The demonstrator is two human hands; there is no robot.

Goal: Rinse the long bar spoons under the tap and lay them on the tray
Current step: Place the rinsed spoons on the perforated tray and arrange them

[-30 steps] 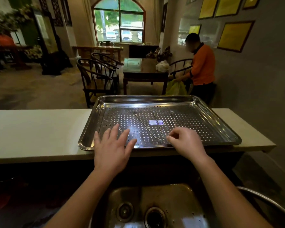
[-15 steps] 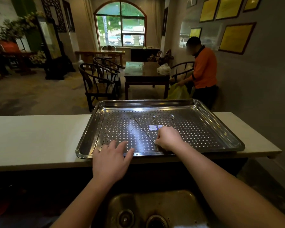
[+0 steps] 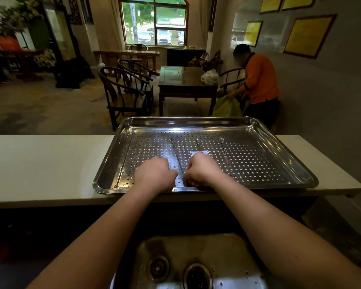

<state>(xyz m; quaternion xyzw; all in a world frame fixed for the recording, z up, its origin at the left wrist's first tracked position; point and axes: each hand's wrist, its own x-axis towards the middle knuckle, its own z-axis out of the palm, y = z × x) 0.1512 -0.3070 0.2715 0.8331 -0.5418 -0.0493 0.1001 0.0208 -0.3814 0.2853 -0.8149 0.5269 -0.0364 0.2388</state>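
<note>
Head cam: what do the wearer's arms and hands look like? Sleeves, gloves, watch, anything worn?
Two bare forearms run up from the bottom edge to the left hand and right hand. No sleeves reach into view, so any sleeve ends above the forearm. No gloves, and no watch, bracelet or ring shows on the visible sides. No tape, markers or cables on either arm.

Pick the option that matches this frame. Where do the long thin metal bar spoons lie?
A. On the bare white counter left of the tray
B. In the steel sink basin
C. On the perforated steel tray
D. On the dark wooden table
C: the long thin metal bar spoons lie side by side on the perforated steel tray, bowls pointing away; both hands are curled at their near ends.
</note>
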